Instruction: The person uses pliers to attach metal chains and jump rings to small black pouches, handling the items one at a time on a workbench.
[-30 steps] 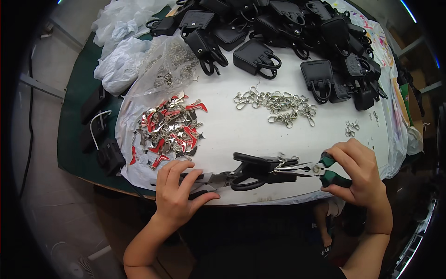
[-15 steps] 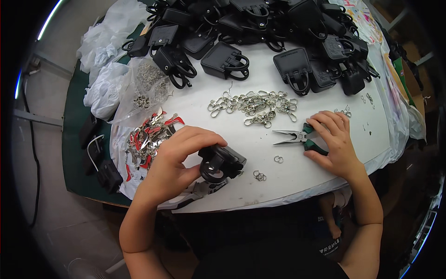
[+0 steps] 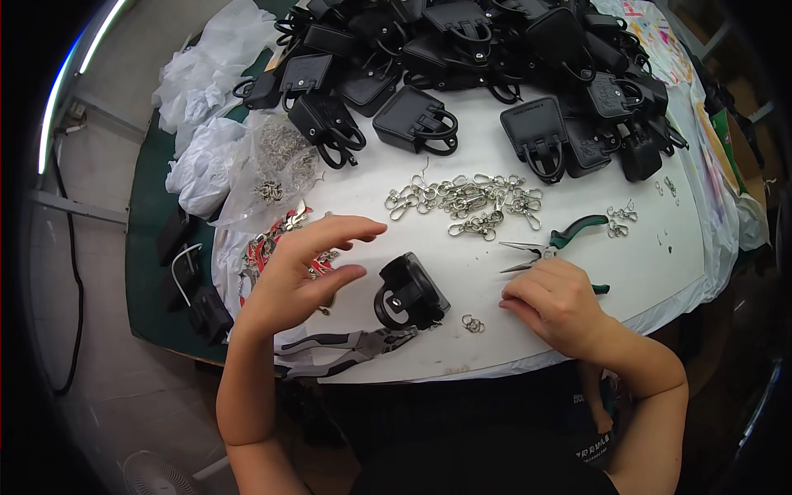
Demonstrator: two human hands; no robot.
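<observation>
My left hand point(image 3: 299, 268) hovers with fingers and thumb apart, empty, just left of a small black handbag point(image 3: 410, 290). That bag sits on the white table, touched by neither hand, its loop handle turned toward me. My right hand point(image 3: 559, 304) is closed, thumb and forefinger pinched low over the table; whatever is between the fingertips is hidden. Beyond it lie green-handled needle-nose pliers point(image 3: 566, 234) with jaws spread, partly covered by the hand. A few metal rings point(image 3: 473, 323) lie between the bag and my right hand.
Grey-handled pliers point(image 3: 346, 351) lie by the near edge. Silver swivel clasps point(image 3: 470, 200) are heaped mid-table. Red and silver pieces point(image 3: 268, 247) and a clear bag of metal parts point(image 3: 285, 148) are at left. Many black mini handbags point(image 3: 417, 120) fill the far side.
My left hand has let go of the black handbag and opened. My right hand has left the pliers, moved left and nearer, and closed where a single ring lay. The pliers' handles have sprung apart.
</observation>
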